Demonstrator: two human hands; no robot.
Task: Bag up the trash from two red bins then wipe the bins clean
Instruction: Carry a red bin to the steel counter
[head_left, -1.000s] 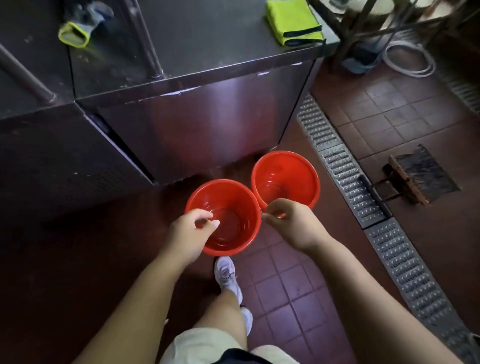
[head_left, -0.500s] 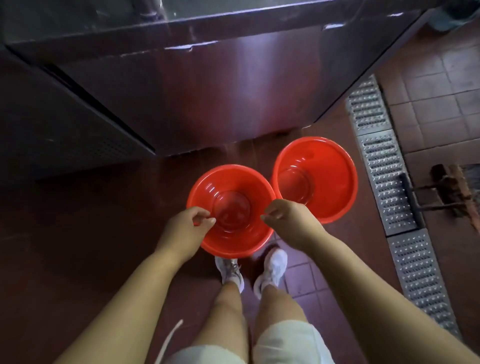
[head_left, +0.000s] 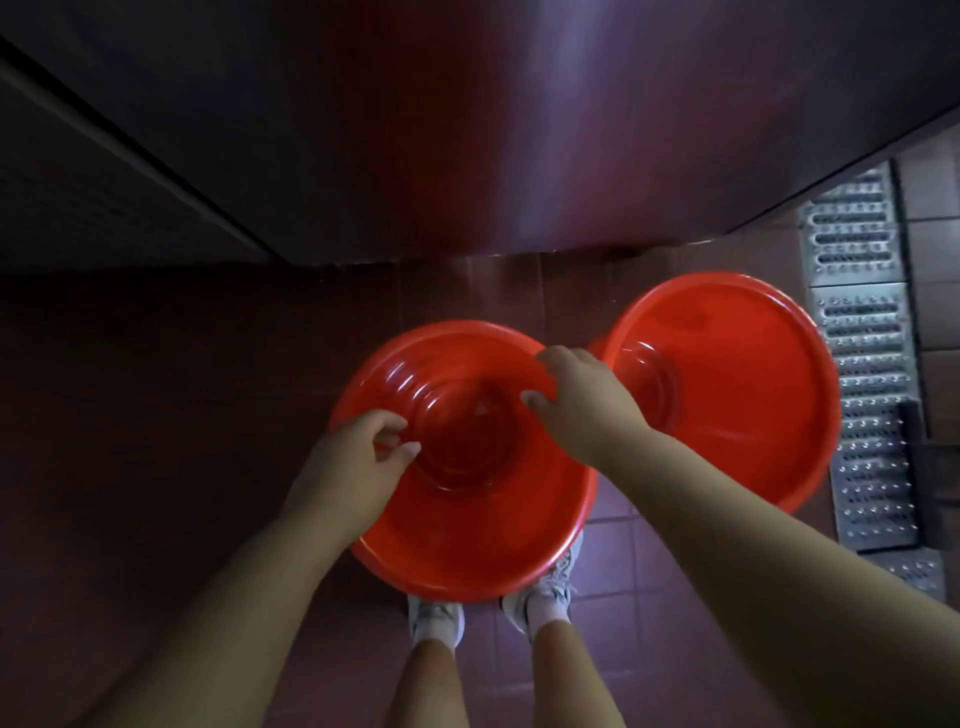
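Red left bin beside right bin — my left hand curls at its rim, right hand loosely bent above; grips, I cannot tell.

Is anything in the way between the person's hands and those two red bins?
Nothing visible does. The left hand is at the left bin's rim, the right hand over its other edge, beside the right bin.

I can read no writing, label, brand or number anywhere. The left red bin and the right red bin show plain plastic, and the steel cabinet front and floor drain grate carry no markings I can make out.
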